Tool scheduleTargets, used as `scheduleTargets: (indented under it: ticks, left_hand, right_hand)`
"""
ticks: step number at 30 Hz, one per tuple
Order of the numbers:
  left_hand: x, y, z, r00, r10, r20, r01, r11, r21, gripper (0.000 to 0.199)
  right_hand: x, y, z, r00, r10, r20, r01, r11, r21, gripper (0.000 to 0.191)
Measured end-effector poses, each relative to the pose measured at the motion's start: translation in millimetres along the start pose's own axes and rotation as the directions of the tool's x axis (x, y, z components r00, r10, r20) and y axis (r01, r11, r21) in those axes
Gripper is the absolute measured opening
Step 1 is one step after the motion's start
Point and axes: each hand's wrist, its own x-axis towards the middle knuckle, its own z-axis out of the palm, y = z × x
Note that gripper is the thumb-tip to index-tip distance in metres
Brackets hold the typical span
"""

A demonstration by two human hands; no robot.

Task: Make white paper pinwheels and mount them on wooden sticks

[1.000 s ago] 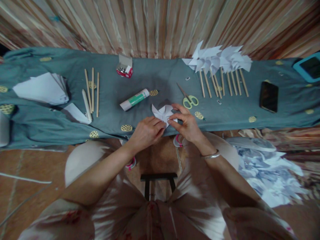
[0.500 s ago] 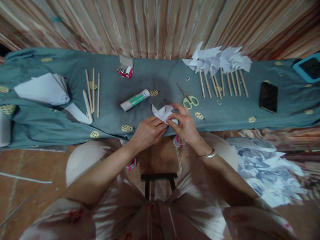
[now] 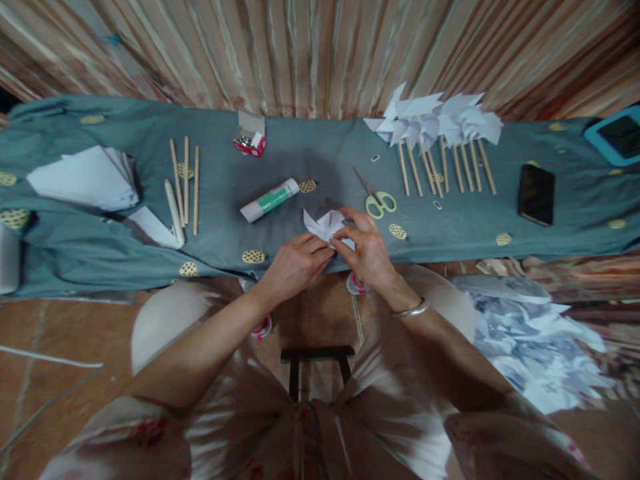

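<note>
Between my two hands is a folded white paper pinwheel (image 3: 324, 223), over the front edge of the table. My left hand (image 3: 299, 267) pinches its lower left side with the fingers closed together. From the right, my right hand (image 3: 366, 250) grips the paper with thumb and fingers. The fingertips hide its lower part. A glue stick (image 3: 270, 200) with a green label lies behind and to the left. Green-handled scissors (image 3: 381, 203) lie just behind my right hand.
Paper pinwheels (image 3: 425, 117) on sticks lie at the back right, near a phone (image 3: 537, 195) and a blue device (image 3: 617, 137). Leftward are loose sticks (image 3: 187, 180), stacked paper (image 3: 85, 177) and a red box of pins (image 3: 250, 141). More pinwheels (image 3: 540, 347) fill a bag lower right.
My right-hand fingers have shifted very slightly on the paper. Otherwise, both hands keep their hold.
</note>
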Motion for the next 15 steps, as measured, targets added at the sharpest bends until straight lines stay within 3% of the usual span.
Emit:
scheduleTargets:
  ticks: [15]
  left_hand:
    - [2.1,1.7,-1.7,1.0,-0.02,-0.022,0.02,1.0,-0.024,0.022]
  right_hand:
    - [-19.2,-2.2,-12.5,0.998,-0.043,0.038,0.043,0.999,0.014,0.024]
